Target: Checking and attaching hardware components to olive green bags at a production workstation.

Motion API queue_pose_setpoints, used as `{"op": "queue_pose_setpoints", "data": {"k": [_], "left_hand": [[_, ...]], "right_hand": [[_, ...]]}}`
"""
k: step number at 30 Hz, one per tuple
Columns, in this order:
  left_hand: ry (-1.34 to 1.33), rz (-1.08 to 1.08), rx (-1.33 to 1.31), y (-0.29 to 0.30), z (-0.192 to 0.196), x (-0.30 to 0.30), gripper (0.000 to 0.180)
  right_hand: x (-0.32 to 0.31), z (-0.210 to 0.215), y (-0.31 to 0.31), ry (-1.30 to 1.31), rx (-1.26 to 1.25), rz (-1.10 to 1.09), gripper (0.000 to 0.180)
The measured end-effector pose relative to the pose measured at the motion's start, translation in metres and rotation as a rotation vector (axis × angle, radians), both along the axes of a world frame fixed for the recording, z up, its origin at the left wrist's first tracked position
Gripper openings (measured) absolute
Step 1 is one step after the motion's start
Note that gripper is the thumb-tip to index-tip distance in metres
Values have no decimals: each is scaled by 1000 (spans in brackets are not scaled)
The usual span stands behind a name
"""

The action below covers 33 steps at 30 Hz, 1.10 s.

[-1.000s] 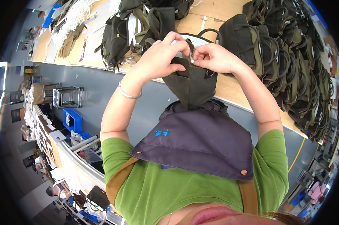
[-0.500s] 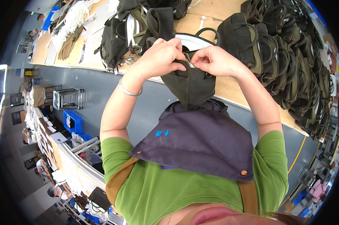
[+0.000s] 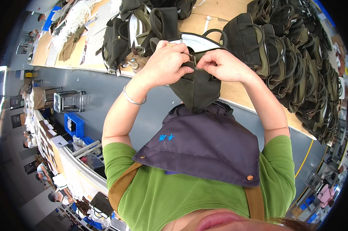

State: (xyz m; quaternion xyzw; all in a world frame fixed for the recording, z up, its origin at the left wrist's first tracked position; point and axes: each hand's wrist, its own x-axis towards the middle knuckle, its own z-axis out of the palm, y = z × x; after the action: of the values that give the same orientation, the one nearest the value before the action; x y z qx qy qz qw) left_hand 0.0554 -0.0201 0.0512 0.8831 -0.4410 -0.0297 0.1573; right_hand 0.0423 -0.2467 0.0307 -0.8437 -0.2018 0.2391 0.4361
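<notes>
A dark olive fabric bag (image 3: 195, 90) hangs over the near edge of the table, between me and the tabletop. Its rim is pinched in my left hand (image 3: 167, 63), thumb against the curled fingers. My right hand (image 3: 222, 64) pinches the same rim a little to the right, fingertips close to the left hand's. Between the two hands the cloth edge stands up in a short fold. Behind them show the bag's white lining (image 3: 199, 41) and a dark loop handle (image 3: 216, 34). The fingertips partly hide the spot they grip.
Many similar dark bags (image 3: 293, 65) stand packed along the table's right side. More bags (image 3: 143, 29) are heaped behind my left hand. White strips (image 3: 75, 23) lie at the far left of the wooden table (image 3: 235, 90). A metal stool (image 3: 69, 101) and blue crate (image 3: 74, 125) stand on the floor.
Both hands keep their pinch on the bag's rim and have shifted slightly. The left wrist has turned a little, and the right fingers have drawn closer together.
</notes>
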Motion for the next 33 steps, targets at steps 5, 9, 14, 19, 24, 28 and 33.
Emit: {"op": "queue_pose_setpoints", "data": {"k": [5, 9, 14, 19, 24, 28, 33], "left_hand": [[16, 6, -7, -1, 0, -1, 22], [13, -1, -12, 0, -2, -1, 22], [15, 5, -5, -1, 0, -2, 22], [12, 14, -1, -1, 0, -3, 21], [15, 4, -3, -1, 1, -3, 21], [31, 9, 12, -2, 3, -2, 21], [31, 8, 42, -3, 5, -3, 21]], "right_hand": [[-1, -2, 0, -17, -11, -1, 30], [-3, 2, 1, 13, -10, -14, 31], [-4, 2, 2, -2, -4, -16, 30], [-5, 1, 2, -6, 18, -28, 30], [-4, -1, 3, 10, 34, -33, 28], [-6, -8, 4, -11, 104, -51, 20], [-8, -15, 8, 11, 128, -115, 23]]}}
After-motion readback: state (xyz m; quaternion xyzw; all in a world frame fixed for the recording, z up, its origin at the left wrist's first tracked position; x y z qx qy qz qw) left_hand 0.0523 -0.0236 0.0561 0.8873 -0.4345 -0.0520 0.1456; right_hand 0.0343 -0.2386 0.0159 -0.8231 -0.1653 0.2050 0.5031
